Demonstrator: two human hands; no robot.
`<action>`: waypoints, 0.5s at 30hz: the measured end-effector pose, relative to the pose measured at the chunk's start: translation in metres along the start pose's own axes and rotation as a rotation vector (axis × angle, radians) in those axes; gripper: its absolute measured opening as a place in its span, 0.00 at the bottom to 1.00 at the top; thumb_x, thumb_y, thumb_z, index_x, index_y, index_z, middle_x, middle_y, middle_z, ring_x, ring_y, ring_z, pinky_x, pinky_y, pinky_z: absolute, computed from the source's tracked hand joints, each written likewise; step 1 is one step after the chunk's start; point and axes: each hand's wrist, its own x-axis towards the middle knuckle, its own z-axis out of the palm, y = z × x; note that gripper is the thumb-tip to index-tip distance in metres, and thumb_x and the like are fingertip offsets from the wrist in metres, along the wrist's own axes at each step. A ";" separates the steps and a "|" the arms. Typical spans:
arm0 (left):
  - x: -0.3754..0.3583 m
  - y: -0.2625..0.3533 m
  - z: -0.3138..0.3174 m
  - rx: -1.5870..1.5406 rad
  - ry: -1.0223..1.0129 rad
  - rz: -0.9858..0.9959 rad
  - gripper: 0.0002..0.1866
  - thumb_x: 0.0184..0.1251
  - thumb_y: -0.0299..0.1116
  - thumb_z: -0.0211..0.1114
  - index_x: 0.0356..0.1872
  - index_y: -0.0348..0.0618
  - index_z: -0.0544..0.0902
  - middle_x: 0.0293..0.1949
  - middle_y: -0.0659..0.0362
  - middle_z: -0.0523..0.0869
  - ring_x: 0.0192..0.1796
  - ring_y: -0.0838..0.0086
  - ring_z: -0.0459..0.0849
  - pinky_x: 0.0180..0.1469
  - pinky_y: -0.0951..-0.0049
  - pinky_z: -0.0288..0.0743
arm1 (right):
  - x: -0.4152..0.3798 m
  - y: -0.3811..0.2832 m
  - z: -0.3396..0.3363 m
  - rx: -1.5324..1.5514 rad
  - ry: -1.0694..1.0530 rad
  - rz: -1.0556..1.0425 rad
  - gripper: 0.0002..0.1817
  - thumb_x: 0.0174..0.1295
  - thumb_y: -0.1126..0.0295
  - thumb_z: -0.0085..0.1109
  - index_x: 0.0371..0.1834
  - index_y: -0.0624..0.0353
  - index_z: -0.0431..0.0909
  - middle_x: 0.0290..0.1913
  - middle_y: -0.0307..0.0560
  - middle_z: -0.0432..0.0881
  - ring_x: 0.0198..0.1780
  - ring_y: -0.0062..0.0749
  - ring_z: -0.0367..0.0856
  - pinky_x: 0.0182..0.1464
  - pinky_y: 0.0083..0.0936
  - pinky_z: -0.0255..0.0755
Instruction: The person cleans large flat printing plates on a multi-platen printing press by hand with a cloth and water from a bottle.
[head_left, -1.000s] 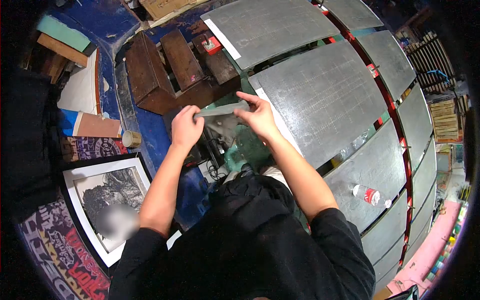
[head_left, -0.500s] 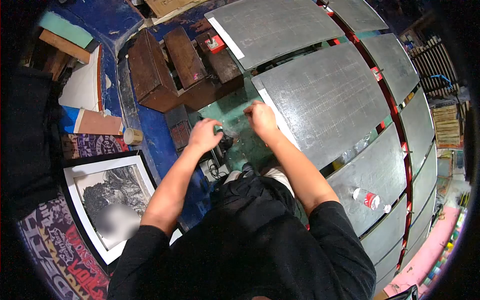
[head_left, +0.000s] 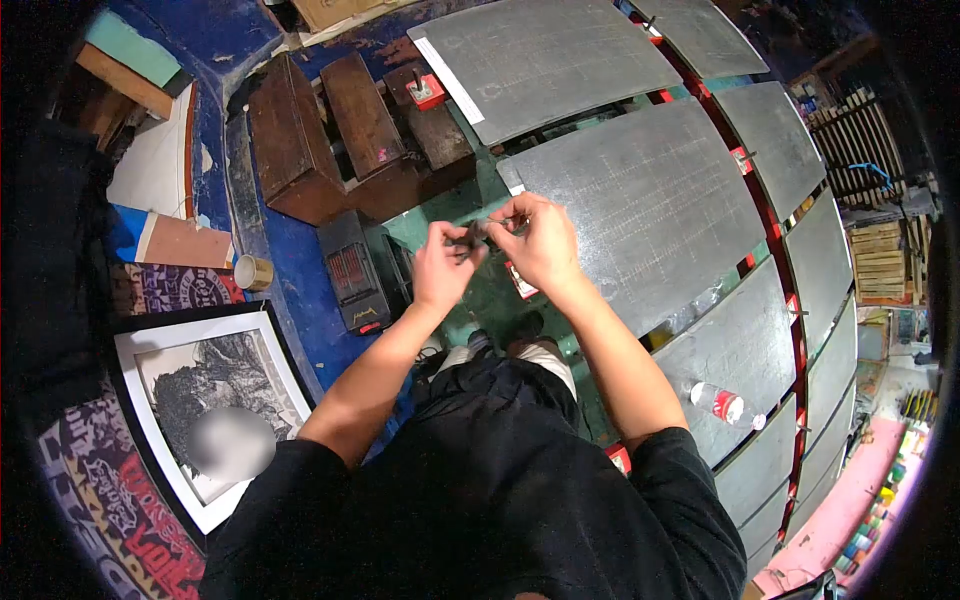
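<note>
Small dark item [head_left: 478,230], its material and shape too blurred to identify, is located just beside the left edge of the nearest large matte-grey rectangular panel, between the fingertips of both hands.

The reference part is that grey panel [head_left: 640,200], which lies flat. Dark-brown wooden box units [head_left: 300,150] stand to its left, apart from it. Farther left and nearer the body is a black-framed picture with a white mat [head_left: 215,400]; its slant leaves the artwork facing up. Between panel and frame, a black slotted box [head_left: 352,272] stands near the wooden units.

The left hand [head_left: 440,270] pinches the item between thumb and fingers, from the side away from the panel. The right hand [head_left: 545,240] reaches in over the panel's left edge, thumb and forefinger pressed together on the item. Opposed fingertip grips probably suit so small a part: each hand can steady it while the other adjusts.

A clear plastic bottle with a red label [head_left: 728,405] lies on its side, nearer the body than the reference panel, on a neighbouring panel; the flat surface appears to support it. A red-and-white block [head_left: 425,92] sits beyond the panel's upper-left corner, on the wooden units. A beige cylindrical cup [head_left: 253,273] is well left of the panel.
</note>
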 end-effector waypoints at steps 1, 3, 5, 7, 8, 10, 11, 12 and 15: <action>0.002 -0.005 -0.007 0.024 0.063 0.102 0.15 0.67 0.23 0.74 0.48 0.38 0.75 0.50 0.52 0.92 0.44 0.71 0.93 0.43 0.69 0.88 | -0.001 -0.006 -0.002 0.011 0.000 -0.008 0.10 0.57 0.65 0.77 0.34 0.59 0.88 0.32 0.48 0.87 0.34 0.41 0.87 0.40 0.37 0.80; 0.003 -0.010 -0.027 0.186 0.148 0.228 0.07 0.68 0.23 0.72 0.40 0.36 0.81 0.46 0.51 0.94 0.40 0.68 0.95 0.44 0.68 0.88 | -0.004 -0.018 -0.008 0.074 0.015 -0.012 0.10 0.58 0.67 0.77 0.34 0.61 0.87 0.32 0.46 0.87 0.34 0.34 0.85 0.39 0.32 0.79; 0.001 0.000 -0.045 0.229 0.166 0.314 0.05 0.68 0.23 0.71 0.42 0.38 0.85 0.45 0.51 0.94 0.40 0.66 0.95 0.46 0.68 0.87 | -0.008 -0.020 -0.004 0.137 0.027 -0.019 0.11 0.59 0.68 0.76 0.34 0.63 0.85 0.32 0.45 0.87 0.33 0.27 0.84 0.39 0.28 0.78; -0.002 0.026 -0.055 0.270 0.172 0.476 0.09 0.65 0.22 0.73 0.45 0.37 0.87 0.43 0.52 0.93 0.39 0.66 0.94 0.46 0.69 0.87 | -0.010 -0.017 0.005 0.332 -0.009 -0.004 0.12 0.60 0.66 0.75 0.36 0.64 0.85 0.30 0.46 0.85 0.32 0.32 0.84 0.38 0.31 0.78; -0.004 0.038 -0.059 0.270 0.158 0.533 0.09 0.64 0.22 0.74 0.44 0.37 0.87 0.42 0.52 0.93 0.39 0.66 0.94 0.46 0.69 0.87 | -0.009 -0.018 0.007 0.335 -0.006 -0.006 0.12 0.60 0.66 0.75 0.36 0.64 0.85 0.30 0.46 0.85 0.32 0.32 0.84 0.38 0.31 0.78; -0.012 0.065 -0.055 0.231 0.111 0.501 0.08 0.64 0.21 0.74 0.43 0.36 0.87 0.41 0.52 0.92 0.39 0.66 0.93 0.45 0.69 0.87 | -0.011 -0.028 0.008 0.451 -0.105 0.095 0.11 0.62 0.67 0.74 0.35 0.64 0.85 0.28 0.43 0.85 0.30 0.26 0.83 0.36 0.28 0.76; -0.015 0.071 -0.053 0.187 0.069 0.470 0.08 0.63 0.21 0.74 0.42 0.35 0.87 0.41 0.52 0.92 0.39 0.66 0.93 0.45 0.69 0.87 | -0.011 -0.035 0.005 0.454 -0.137 0.114 0.10 0.63 0.67 0.74 0.35 0.64 0.85 0.26 0.42 0.85 0.28 0.21 0.81 0.34 0.26 0.75; -0.014 0.063 -0.052 0.185 0.068 0.472 0.08 0.63 0.21 0.74 0.42 0.35 0.87 0.41 0.52 0.92 0.39 0.66 0.93 0.45 0.69 0.87 | -0.010 -0.034 0.007 0.453 -0.135 0.114 0.10 0.63 0.67 0.74 0.35 0.64 0.85 0.26 0.42 0.85 0.28 0.21 0.81 0.34 0.26 0.75; -0.013 0.042 -0.047 0.158 0.080 0.370 0.07 0.67 0.22 0.73 0.44 0.31 0.89 0.41 0.52 0.92 0.39 0.69 0.92 0.47 0.72 0.84 | -0.010 -0.029 0.009 0.357 -0.124 0.055 0.10 0.63 0.68 0.73 0.34 0.64 0.85 0.26 0.41 0.85 0.28 0.20 0.79 0.33 0.25 0.74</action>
